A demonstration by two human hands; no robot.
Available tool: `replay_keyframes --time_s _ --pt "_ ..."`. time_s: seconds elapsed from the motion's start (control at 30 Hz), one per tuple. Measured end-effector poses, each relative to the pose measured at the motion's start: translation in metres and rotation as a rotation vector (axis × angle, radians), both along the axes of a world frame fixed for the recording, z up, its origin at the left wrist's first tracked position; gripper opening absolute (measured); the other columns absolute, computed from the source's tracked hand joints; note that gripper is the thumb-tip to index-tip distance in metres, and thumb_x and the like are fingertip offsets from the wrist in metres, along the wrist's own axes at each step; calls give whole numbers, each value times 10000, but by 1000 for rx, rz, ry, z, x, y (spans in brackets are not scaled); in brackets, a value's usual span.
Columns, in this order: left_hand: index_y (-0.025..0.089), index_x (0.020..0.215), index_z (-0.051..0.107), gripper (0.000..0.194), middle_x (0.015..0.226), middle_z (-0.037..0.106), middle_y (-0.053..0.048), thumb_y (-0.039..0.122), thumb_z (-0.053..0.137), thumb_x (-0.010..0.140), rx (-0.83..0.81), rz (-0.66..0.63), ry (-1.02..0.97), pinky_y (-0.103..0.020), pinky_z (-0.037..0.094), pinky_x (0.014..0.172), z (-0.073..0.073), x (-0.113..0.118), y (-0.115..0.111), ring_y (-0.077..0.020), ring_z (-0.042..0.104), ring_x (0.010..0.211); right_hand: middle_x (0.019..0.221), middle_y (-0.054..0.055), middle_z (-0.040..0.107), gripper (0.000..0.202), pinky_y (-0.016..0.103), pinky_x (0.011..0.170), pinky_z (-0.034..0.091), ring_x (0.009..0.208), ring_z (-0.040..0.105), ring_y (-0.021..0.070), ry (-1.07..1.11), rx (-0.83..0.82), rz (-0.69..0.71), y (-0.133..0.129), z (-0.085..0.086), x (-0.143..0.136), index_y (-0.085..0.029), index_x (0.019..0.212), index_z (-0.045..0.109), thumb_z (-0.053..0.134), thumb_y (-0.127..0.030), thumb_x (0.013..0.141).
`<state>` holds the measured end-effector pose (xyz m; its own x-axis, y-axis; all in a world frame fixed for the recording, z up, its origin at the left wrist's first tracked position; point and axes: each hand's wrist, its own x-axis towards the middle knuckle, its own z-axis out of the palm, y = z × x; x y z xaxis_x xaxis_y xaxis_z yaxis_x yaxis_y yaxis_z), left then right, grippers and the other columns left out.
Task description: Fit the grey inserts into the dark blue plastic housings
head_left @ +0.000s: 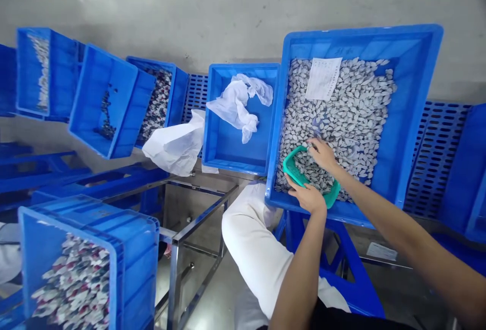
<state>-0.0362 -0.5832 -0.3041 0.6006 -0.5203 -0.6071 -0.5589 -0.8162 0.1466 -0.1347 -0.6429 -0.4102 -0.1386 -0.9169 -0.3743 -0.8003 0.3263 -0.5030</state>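
My left hand [308,197] grips the near side of a small green plastic basket [332,194], its fingers along the rim. The basket is tilted inside a large blue bin [412,117] and holds small grey-white, leaf-shaped pieces. At the basket's far rim is my right hand [324,156], fingers curled in over the pieces; whatever is between its fingertips is hidden. Many more of the same grey-white pieces [357,97] cover the bin's floor around the basket. On top of them lies a white paper slip [323,79] with printed lines.
Left of the large bin stands a smaller blue bin [228,150] with crumpled white plastic [237,99] inside. A white sheet [178,142] hangs beside it. Farther left are several blue bins with pieces, one bin [138,269] close by. A metal frame [175,274] and blue stool [353,282] stand below.
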Motion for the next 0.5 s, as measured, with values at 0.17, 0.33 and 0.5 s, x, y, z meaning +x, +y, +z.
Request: replay_keyframes --time_s 0.17,0.33,0.5 --pt "185 1368 593 422 1273 680 -105 382 646 998 -55 -6 120 -423 640 898 -1 13 2 -216 702 1050 1409 110 624 352 478 1043 574 1207 637 230 -156 -17 201 73 42 13 -238 1309 648 620 -434 1018" --pt "206 1463 520 496 1304 660 -116 385 620 1012 -57 12 111 -433 642 899 6 12 4 -225 699 1058 1511 120 553 415 538 1113 529 1315 581 270 -14 -23 -28 76 44 -35 -257 1389 606 614 -443 1018" --pt "247 1570 399 571 1325 640 -116 345 574 1035 -46 -4 93 -451 641 905 15 19 0 -209 703 994 1358 110 635 405 480 994 591 1170 648 240 132 85 -236 72 19 -56 -205 1314 630 651 -455 996"
